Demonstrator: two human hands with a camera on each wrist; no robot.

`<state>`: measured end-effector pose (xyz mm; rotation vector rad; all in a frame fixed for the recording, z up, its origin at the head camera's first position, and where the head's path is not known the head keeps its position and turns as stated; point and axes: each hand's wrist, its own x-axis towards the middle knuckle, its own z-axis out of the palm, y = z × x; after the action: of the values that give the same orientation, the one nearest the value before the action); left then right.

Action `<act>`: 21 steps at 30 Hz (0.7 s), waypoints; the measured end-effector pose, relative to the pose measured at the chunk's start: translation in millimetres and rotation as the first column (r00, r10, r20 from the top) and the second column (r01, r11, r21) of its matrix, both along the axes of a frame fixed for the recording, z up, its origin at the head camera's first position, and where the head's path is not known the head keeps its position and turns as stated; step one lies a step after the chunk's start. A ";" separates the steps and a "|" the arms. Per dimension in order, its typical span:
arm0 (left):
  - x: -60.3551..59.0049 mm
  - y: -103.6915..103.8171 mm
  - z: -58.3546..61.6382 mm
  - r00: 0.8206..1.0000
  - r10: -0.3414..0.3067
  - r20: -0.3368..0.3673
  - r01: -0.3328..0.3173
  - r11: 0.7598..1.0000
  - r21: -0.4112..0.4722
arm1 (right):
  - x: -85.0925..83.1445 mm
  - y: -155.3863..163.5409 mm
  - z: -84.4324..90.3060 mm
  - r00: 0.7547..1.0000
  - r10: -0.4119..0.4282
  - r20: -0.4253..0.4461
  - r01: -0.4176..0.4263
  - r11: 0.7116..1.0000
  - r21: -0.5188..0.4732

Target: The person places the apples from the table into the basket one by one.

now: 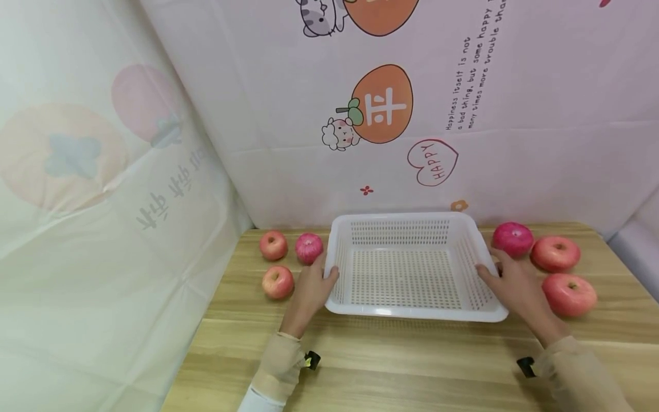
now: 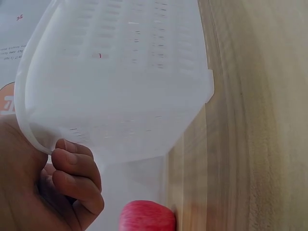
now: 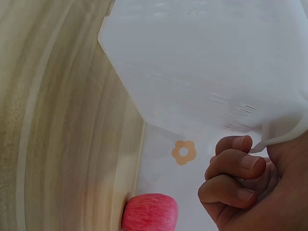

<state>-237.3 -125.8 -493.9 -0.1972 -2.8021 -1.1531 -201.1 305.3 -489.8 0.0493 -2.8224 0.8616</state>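
A white plastic basket (image 1: 407,312) with slotted walls and floor sits between my two hands near the back of the wooden table. My left hand (image 1: 312,290) grips its left rim, thumb over the edge and fingers curled beneath, as the left wrist view shows. On the opposite side my right hand (image 1: 516,288) holds the right rim the same way, with curled fingers (image 3: 233,166) under the lip. Nothing lies inside the basket. A pink ridged fruit (image 1: 309,248) is just beyond the left hand, and a magenta one (image 1: 513,238) lies behind the right hand.
Two red apples (image 1: 273,245) (image 1: 278,282) lie left of the basket. Two larger apples (image 1: 556,253) (image 1: 569,294) lie to the right, close to the right forearm. A printed cloth (image 1: 288,171) hangs behind the table (image 1: 412,366), and another (image 1: 103,274) hangs on the left.
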 end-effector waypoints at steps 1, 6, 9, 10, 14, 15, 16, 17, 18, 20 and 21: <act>1.2 -0.3 -0.2 1.000 0.002 -0.010 -0.002 1.000 -0.009 | 1.3 -0.6 0.2 1.000 0.005 -0.003 -0.005 1.000 -0.001; 7.3 -1.4 -1.1 0.999 -0.016 -0.037 0.016 1.000 0.004 | 7.8 -1.6 1.0 1.000 0.018 -0.008 -0.018 1.000 0.008; 12.1 -1.6 -1.6 0.999 -0.020 -0.027 0.021 0.999 0.026 | 11.3 -1.3 0.9 1.000 0.023 -0.002 -0.023 1.000 0.008; 13.8 -1.5 -1.6 1.000 -0.017 -0.024 0.017 0.999 0.030 | 12.7 -1.4 1.3 1.000 0.025 0.005 -0.025 1.000 0.006; 19.2 -0.9 -1.5 1.000 0.001 -0.024 -0.001 1.000 0.017 | 18.3 -2.1 2.8 0.999 0.025 0.042 -0.026 1.000 0.011; 20.1 -0.6 -1.3 1.000 0.004 -0.025 -0.004 1.000 0.011 | 19.5 -2.1 3.4 0.998 0.022 0.052 -0.023 1.000 0.016; 21.2 -0.1 -0.8 1.000 0.011 -0.024 -0.011 1.000 0.004 | 20.6 -2.0 4.0 0.998 0.019 0.061 -0.021 1.000 0.023; 21.9 0.3 -0.6 1.000 0.014 -0.026 -0.014 1.000 -0.002 | 21.5 -2.2 4.6 0.998 0.016 0.067 -0.018 0.999 0.030; 22.7 0.7 -0.3 0.999 0.016 -0.028 -0.016 1.000 -0.006 | 22.3 -2.3 5.2 0.997 0.013 0.071 -0.016 0.999 0.035; 24.2 1.4 0.5 0.999 0.023 -0.034 -0.023 1.000 -0.013 | 23.6 -2.7 6.1 0.998 0.009 0.067 -0.012 0.999 0.041; 24.9 1.8 0.9 0.999 0.025 -0.039 -0.025 1.000 -0.015 | 24.3 -2.6 6.5 0.998 0.007 0.066 -0.010 0.999 0.042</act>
<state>-212.4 -124.0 -493.0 -0.1834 -2.7726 -1.1106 -176.8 302.8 -483.3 0.0401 -2.9039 0.8204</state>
